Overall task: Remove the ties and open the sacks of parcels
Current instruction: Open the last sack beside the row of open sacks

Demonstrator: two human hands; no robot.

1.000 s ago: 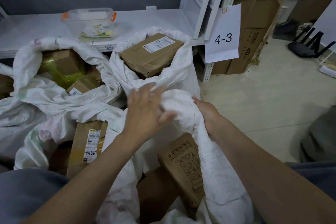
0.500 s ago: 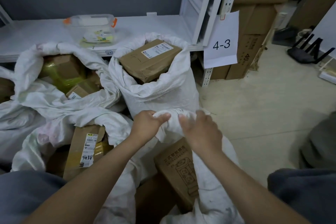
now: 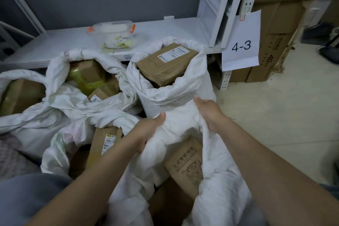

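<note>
Gripping the rolled white rim of the nearest sack (image 3: 181, 124), the left hand (image 3: 146, 134) and right hand (image 3: 211, 113) each have fingers curled into the cloth, on opposite sides of its open mouth. A printed carton (image 3: 185, 165) lies inside. Just behind stands another open sack (image 3: 165, 101) holding a labelled parcel (image 3: 165, 64), in front of a white shelf (image 3: 55, 46).

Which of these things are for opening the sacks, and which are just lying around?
Part of the job: left hand and right hand, both gripping the nearest sack; the printed box inside it; the open sack behind it, holding a labelled box.

Just lying about: plastic tub on the shelf; paper sign reading 4-3; stacked cartons beside the rack.
</note>
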